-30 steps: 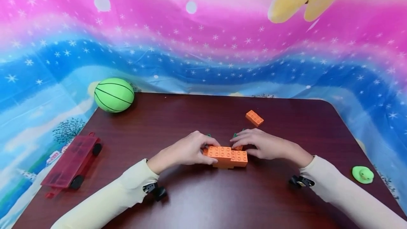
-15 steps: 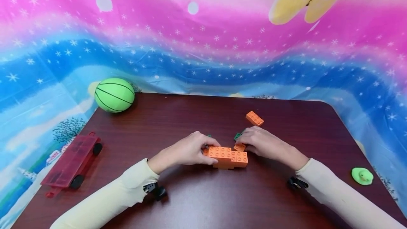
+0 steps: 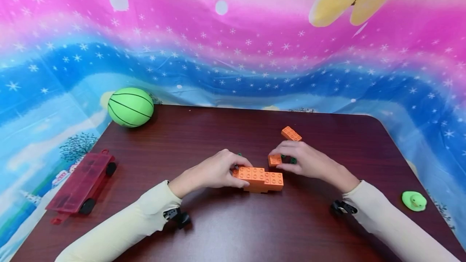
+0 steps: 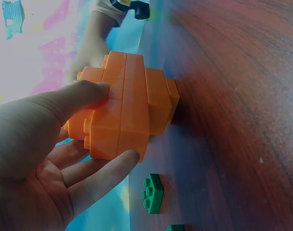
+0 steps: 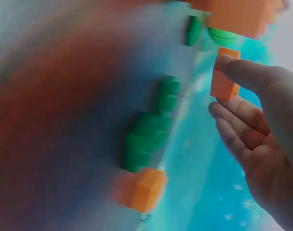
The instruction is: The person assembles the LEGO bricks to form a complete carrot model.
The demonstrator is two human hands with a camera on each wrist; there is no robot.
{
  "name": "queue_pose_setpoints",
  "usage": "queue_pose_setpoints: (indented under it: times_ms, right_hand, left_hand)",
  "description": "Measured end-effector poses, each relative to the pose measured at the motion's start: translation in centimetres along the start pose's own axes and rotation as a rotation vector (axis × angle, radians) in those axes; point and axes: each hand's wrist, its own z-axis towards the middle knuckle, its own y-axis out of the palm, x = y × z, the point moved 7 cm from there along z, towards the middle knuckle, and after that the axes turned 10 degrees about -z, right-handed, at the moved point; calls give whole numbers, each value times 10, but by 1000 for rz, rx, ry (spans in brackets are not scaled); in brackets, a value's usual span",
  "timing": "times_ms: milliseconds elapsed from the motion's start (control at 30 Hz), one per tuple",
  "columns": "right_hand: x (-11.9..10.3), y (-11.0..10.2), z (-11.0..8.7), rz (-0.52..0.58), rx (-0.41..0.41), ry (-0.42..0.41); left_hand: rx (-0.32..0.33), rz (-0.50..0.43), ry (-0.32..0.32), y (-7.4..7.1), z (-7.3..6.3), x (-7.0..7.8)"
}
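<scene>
In the head view my left hand [image 3: 220,169] grips the left end of a stepped block of joined orange toy bricks [image 3: 256,178], low over the table. The left wrist view has the thumb [image 4: 91,91] on its side and fingers under it. My right hand [image 3: 307,159] pinches a small orange brick [image 3: 274,160] between thumb and fingertips, just behind the right end of the block. That small brick [image 5: 224,79] is also visible in the right wrist view. Green bricks [image 3: 293,160] lie by the right hand, partly hidden by it; one more green brick [image 4: 154,193] sits near the left hand.
A loose orange brick [image 3: 291,133] lies farther back on the dark wooden table [image 3: 218,229]. A green ball [image 3: 131,107] stands at the back left, a red toy wagon [image 3: 81,185] at the left edge, a green rubber duck [image 3: 414,201] at the right.
My right hand has closed its fingertips on the small orange brick and raised it from beside the green bricks. The left hand has kept its grip on the block in the same place.
</scene>
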Motion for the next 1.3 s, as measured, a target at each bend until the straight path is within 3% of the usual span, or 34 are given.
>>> queue_pose_setpoints:
  times_ms: [167, 367, 767, 1300]
  right_hand:
    - [-14, -31, -2, 39, 125, -20]
    - [-37, -47, -4, 101, 154, -46]
    - [-54, -29, -12, 143, 116, -36]
    - [-54, -17, -12, 201, 105, -12]
  left_hand:
    - [-6, 7, -3, 0, 0, 0]
    - [-1, 2, -4, 0, 1, 0]
    - [-7, -18, -26, 0, 0, 0]
    - [1, -22, -4, 1, 0, 0]
